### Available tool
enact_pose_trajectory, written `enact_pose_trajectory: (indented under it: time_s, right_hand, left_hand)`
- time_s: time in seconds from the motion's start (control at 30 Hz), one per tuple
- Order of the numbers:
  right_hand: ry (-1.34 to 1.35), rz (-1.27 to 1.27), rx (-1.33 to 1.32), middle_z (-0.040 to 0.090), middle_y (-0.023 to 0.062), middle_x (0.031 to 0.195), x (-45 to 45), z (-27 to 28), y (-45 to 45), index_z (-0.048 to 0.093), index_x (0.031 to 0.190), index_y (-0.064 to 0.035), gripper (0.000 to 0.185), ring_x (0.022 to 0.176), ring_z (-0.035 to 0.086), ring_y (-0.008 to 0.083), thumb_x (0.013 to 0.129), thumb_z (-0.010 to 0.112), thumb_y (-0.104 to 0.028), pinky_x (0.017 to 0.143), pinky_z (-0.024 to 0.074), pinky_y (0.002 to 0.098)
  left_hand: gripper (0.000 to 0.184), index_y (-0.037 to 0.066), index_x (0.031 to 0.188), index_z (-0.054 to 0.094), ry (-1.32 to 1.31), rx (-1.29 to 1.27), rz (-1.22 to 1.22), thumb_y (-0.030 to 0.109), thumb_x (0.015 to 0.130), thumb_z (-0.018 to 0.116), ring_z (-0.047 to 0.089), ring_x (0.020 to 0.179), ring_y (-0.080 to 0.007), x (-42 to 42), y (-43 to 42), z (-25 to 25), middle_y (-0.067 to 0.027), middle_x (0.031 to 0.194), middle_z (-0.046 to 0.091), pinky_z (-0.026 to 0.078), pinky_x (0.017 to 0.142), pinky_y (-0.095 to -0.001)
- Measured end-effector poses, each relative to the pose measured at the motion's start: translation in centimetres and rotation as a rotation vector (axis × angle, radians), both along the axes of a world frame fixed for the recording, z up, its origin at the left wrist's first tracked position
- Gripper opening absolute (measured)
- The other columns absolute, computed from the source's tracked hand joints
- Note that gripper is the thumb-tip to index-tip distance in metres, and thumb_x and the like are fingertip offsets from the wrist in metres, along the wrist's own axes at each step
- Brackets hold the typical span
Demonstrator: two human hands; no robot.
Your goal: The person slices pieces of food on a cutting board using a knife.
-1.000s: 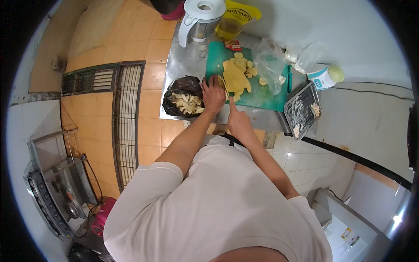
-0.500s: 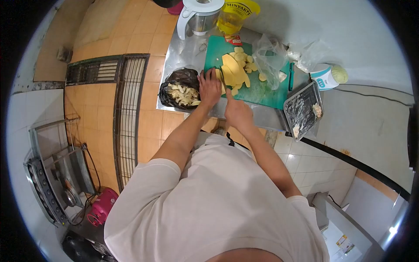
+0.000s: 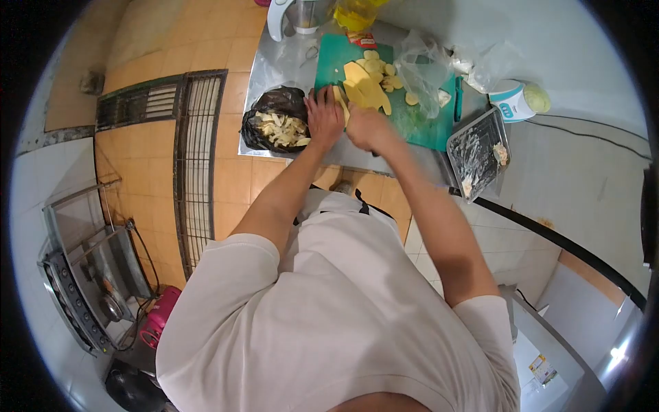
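My left hand (image 3: 325,118) lies at the left edge of the green cutting board (image 3: 429,134), its fingertips pressed on a long yellow piece of what looks like potato (image 3: 340,103). Just right of it, my right hand (image 3: 367,128) is closed around a knife; the dark end of its handle (image 3: 375,154) shows below the fist, and the blade is mostly hidden. Large flat yellow slices (image 3: 364,86) and smaller round slices (image 3: 373,63) lie beyond my right hand. Left of my left hand, a black plastic bag (image 3: 285,99) holds pale peelings (image 3: 283,129).
A clear plastic bag (image 3: 420,65) lies over the board's right side. Farther right are a smeared tray (image 3: 473,161) and a white-and-blue kitchen scale (image 3: 509,103). A blender jug (image 3: 302,15), a yellow container (image 3: 357,14) and a red packet (image 3: 361,39) stand at the back.
My right hand has moved forward over the board, away from my body, with the knife. My left hand keeps its place on the yellow piece. The whole view has shifted slightly.
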State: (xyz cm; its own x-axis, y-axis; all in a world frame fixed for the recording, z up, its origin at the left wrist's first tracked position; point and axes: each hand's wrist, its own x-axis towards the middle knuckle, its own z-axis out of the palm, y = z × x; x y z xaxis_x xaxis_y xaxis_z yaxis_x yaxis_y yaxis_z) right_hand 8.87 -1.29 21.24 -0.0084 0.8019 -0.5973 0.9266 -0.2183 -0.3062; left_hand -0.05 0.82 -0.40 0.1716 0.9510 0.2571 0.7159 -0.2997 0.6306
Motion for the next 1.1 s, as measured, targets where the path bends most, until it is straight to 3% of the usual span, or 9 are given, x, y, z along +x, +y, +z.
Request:
enact_pose_trajectory:
  time_s: [0.13, 0.23, 0.43, 0.53, 0.63, 0.8, 0.93, 1.03, 1.1]
  right_hand:
    - [-0.139, 0.368, -0.190, 0.072, 0.0266, 0.088, 1.6, -0.4, 4.6, 0.060, 0.110, 0.0088, 0.032, 0.081, 0.073, 0.0383, 0.082, 0.054, -0.003, 0.071, 0.0573, 0.0473]
    - [-0.193, 0.648, -0.100, 0.072, 0.0258, 0.087, 2.2, -2.5, 5.8, 0.061, 0.106, 0.0099, 0.031, 0.077, 0.073, 0.0380, 0.077, 0.055, -0.001, 0.065, 0.0571, 0.0456]
    - [-0.109, 0.407, -0.196, 0.071, 0.0229, 0.076, 1.4, 0.2, 5.5, 0.062, 0.108, 0.0112, 0.036, 0.073, 0.072, 0.0387, 0.073, 0.056, 0.001, 0.061, 0.0557, 0.0474]
    - [-0.181, 0.616, -0.231, 0.070, 0.0206, 0.069, 1.6, 0.7, 6.4, 0.068, 0.093, 0.0085, 0.024, 0.066, 0.071, 0.0348, 0.078, 0.052, -0.002, 0.058, 0.0551, 0.0468]
    - [-0.253, 0.644, -0.293, 0.074, 0.0170, 0.082, 0.2, 2.9, 6.5, 0.077, 0.078, 0.0020, 0.018, 0.071, 0.071, 0.0324, 0.082, 0.061, -0.007, 0.066, 0.0552, 0.0448]
    - [-0.237, 0.482, -0.373, 0.073, 0.0173, 0.078, 0.1, 4.9, 6.9, 0.076, 0.074, 0.0014, 0.021, 0.067, 0.070, 0.0313, 0.081, 0.058, -0.008, 0.063, 0.0548, 0.0455]
    - [-0.211, 0.363, -0.377, 0.072, 0.0161, 0.073, 1.6, 1.9, 7.0, 0.074, 0.070, 0.0020, 0.021, 0.064, 0.069, 0.0309, 0.078, 0.057, -0.007, 0.062, 0.0550, 0.0446]
    - [-0.109, 0.476, -0.333, 0.065, 0.0131, 0.061, 3.2, 0.5, 6.5, 0.063, 0.073, 0.0043, 0.035, 0.053, 0.064, 0.0268, 0.091, 0.045, -0.018, 0.051, 0.0507, 0.0425]
    - [-0.122, 0.474, -0.283, 0.071, 0.0178, 0.074, 2.9, -0.1, 5.6, 0.071, 0.073, 0.0035, 0.020, 0.063, 0.069, 0.0313, 0.081, 0.056, -0.008, 0.059, 0.0545, 0.0418]
  left_hand:
    - [0.055, -0.003, 0.142, 0.046, -0.020, -0.011, 0.003, 0.023, 0.094, 0.049, 0.036, 0.135, -0.0497, -0.1, 0.0, 0.4, -0.0201, 0.142, 0.046, 0.024, 0.115, -0.0674]
    - [0.055, -0.003, 0.143, 0.045, -0.024, -0.007, 0.013, 0.023, 0.094, 0.049, 0.036, 0.135, -0.0500, -0.1, 0.1, 0.5, -0.0194, 0.142, 0.046, 0.025, 0.115, -0.0676]
    - [0.055, -0.001, 0.145, 0.044, -0.013, -0.047, 0.000, 0.024, 0.097, 0.048, 0.033, 0.138, -0.0497, -0.2, 0.1, 1.2, -0.0195, 0.146, 0.043, 0.024, 0.115, -0.0680]
    - [0.055, -0.001, 0.147, 0.043, 0.000, -0.080, 0.007, 0.024, 0.098, 0.048, 0.033, 0.139, -0.0501, 0.0, -0.2, 1.9, -0.0203, 0.146, 0.043, 0.024, 0.115, -0.0689]
    - [0.055, -0.002, 0.144, 0.045, 0.007, -0.048, 0.032, 0.023, 0.095, 0.050, 0.034, 0.137, -0.0490, 0.2, 0.0, 1.8, -0.0192, 0.144, 0.045, 0.025, 0.115, -0.0678]
    - [0.055, -0.004, 0.142, 0.047, -0.030, -0.066, 0.029, 0.021, 0.093, 0.051, 0.034, 0.137, -0.0489, 0.2, 0.3, 1.9, -0.0190, 0.144, 0.045, 0.026, 0.115, -0.0672]
    - [0.054, -0.005, 0.141, 0.048, -0.039, -0.050, 0.017, 0.021, 0.093, 0.051, 0.033, 0.137, -0.0492, -0.1, -0.2, 1.7, -0.0194, 0.143, 0.045, 0.025, 0.115, -0.0673]
    - [0.054, -0.005, 0.141, 0.047, -0.037, -0.058, 0.025, 0.021, 0.094, 0.051, 0.033, 0.137, -0.0493, 0.1, 0.1, 1.7, -0.0197, 0.143, 0.046, 0.025, 0.115, -0.0673]
    - [0.054, -0.004, 0.143, 0.046, -0.041, -0.069, 0.030, 0.022, 0.095, 0.050, 0.034, 0.137, -0.0498, 0.3, 0.0, 1.5, -0.0202, 0.144, 0.045, 0.024, 0.115, -0.0673]
